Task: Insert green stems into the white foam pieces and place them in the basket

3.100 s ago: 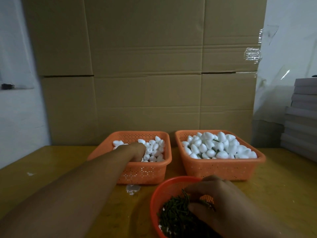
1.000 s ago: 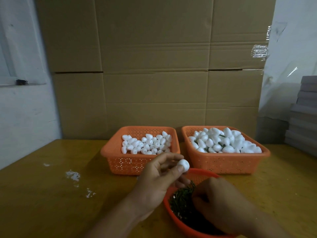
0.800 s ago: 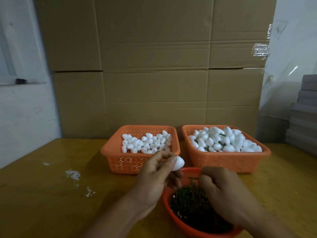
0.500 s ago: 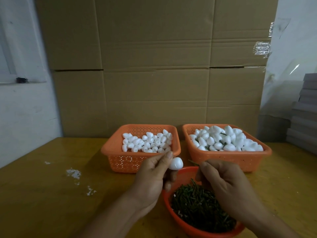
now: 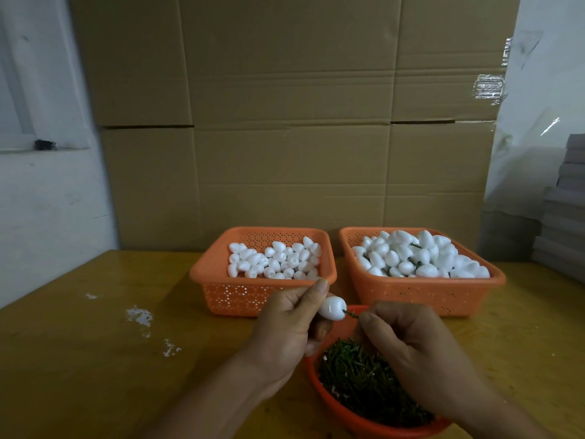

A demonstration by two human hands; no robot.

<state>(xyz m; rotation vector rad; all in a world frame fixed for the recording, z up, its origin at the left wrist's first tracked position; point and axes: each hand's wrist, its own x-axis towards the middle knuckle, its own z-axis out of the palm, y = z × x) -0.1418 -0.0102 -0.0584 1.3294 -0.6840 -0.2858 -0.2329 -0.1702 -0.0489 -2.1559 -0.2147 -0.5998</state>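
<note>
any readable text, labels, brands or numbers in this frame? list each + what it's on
None readable.
Cardboard sheets: plain, no print in view.
Shiny tape patch on the cardboard: no text.
Left basket, right basket, round bowl of stems: no labels or brand marks visible.
Grey stack at the right edge: no writing visible.

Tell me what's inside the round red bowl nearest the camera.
The round red bowl holds a heap of short green stems. The right hand covers part of the heap, and the bowl's bottom is hidden beneath the stems.
</note>
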